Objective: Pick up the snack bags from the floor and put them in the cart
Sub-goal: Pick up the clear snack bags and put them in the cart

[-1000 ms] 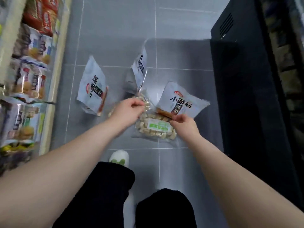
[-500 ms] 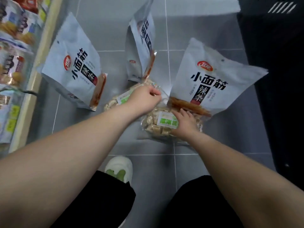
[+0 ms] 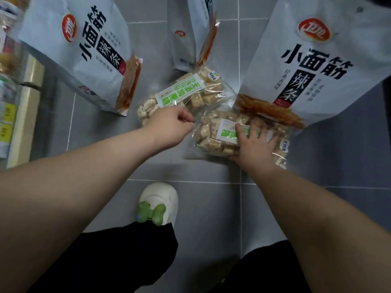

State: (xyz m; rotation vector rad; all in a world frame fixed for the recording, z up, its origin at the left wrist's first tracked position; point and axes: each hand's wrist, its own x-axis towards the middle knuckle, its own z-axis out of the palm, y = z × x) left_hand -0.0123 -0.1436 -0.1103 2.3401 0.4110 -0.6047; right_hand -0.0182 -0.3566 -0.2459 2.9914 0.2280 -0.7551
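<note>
Two clear bags of beige snack cubes lie on the grey tile floor. My left hand (image 3: 171,125) pinches the plastic edge of the left clear bag (image 3: 186,92). My right hand (image 3: 254,142) rests spread on the right clear bag (image 3: 213,132), fingers over its green label. Three large white bags with black lettering surround them: one at the left (image 3: 84,51), one standing on edge at top centre (image 3: 196,32), one at the right (image 3: 313,62) overlapping the right clear bag. No cart is in view.
A store shelf (image 3: 27,102) with packaged goods runs along the left edge. My white shoe with a green frog charm (image 3: 158,204) stands on the tiles below the bags, with black trouser legs on both sides. A dark object (image 3: 386,89) fills the far right.
The view has dropped much closer to the floor. My left hand has closed on the left clear bag's edge, and my right hand has slid forward and spread flat over the right clear bag.
</note>
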